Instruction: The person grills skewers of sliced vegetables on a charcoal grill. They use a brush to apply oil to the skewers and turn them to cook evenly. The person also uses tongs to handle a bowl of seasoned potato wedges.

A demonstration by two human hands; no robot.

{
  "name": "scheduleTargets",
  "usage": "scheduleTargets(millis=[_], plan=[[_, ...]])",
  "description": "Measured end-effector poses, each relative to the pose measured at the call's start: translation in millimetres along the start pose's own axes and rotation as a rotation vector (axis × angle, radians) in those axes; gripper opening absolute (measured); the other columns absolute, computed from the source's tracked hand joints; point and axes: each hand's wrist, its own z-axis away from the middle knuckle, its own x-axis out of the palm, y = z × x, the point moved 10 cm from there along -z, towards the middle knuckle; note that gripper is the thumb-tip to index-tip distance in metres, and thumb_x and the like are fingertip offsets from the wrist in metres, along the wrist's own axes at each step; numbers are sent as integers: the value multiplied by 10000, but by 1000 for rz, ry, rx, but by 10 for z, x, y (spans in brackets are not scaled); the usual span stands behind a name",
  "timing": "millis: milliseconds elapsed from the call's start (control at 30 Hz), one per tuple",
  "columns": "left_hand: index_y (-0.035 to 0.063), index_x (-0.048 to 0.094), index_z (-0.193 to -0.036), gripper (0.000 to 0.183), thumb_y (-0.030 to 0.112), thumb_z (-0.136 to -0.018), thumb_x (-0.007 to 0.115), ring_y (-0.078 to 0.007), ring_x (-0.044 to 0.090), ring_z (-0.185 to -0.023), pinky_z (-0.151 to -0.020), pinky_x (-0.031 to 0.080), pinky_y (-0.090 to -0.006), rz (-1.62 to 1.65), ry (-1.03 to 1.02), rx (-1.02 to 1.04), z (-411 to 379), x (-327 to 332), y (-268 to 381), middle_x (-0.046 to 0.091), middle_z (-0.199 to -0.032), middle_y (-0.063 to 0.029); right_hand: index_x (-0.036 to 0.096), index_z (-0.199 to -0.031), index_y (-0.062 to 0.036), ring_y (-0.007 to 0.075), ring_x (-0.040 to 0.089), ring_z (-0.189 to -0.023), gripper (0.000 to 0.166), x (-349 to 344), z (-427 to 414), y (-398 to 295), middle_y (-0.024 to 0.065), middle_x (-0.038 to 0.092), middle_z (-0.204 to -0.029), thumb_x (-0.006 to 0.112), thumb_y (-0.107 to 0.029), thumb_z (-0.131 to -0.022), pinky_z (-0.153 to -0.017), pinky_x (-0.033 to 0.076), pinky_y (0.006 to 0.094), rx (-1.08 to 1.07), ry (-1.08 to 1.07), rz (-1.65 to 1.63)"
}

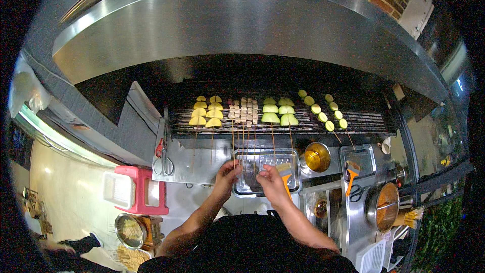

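My left hand [229, 173] has its fingers at the lower ends of the thin skewers that carry pale meat-like cubes [243, 112] on the grill grate [360, 116]. Over a steel tray [267, 195], my right hand [271, 182] is beside the same skewer ends; whether it grips one is unclear. An orange-handled brush [285, 178] lies in the tray right by that hand. Skewers of yellow slices [198, 112] are on the grate to the left. To the right are skewers of green wedges [270, 117] and of green round slices [322, 116].
A steel bowl of yellow oil [317, 157], a second tray [373, 159] with an orange brush [352, 182], black scissors [355, 193] and a pot of reddish seasoning [387, 206] stand right. Left are scissors [164, 165] and a pink stool [161, 204]. A steel hood [235, 19] overhangs the grill.
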Motion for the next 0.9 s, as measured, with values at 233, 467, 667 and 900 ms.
scheduleTargets(millis=[233, 467, 667, 900], plan=[[13, 552, -1023, 238, 143, -825, 576, -109, 547, -753, -653, 426, -240, 208, -124, 50, -344, 131, 1, 598, -864, -39, 500, -1030, -67, 85, 510, -695, 212, 211, -192, 296, 11, 554, -833, 544, -183, -859, -529, 383, 230, 254, 50, -273], [3, 562, -977, 178, 114, -838, 563, -119, 556, -671, -622, 452, -255, 267, -75, 102, -383, 18, 43, 594, -799, -44, 544, -841, -85, 74, 496, -569, 101, 422, -335, 245, -16, 544, -668, 542, -184, -865, -454, 358, 209, 175, -23, -342], [26, 572, -935, 142, 146, -860, 558, -118, 569, -654, -604, 459, -252, 181, -112, 57, -379, 104, 34, 601, -774, -35, 537, -819, -87, 68, 487, -558, 108, 405, -402, 322, -19, 539, -661, 535, -185, -862, -440, 341, 203, 218, -3, -296], [16, 547, -857, 138, 149, -881, 520, -154, 569, -609, -587, 472, -275, 154, -131, 63, -419, 101, 12, 599, -732, -63, 527, -815, -92, 63, 473, -549, 105, 386, -386, 314, -26, 529, -653, 535, -187, -859, -441, 336, 201, 210, 29, -371]])
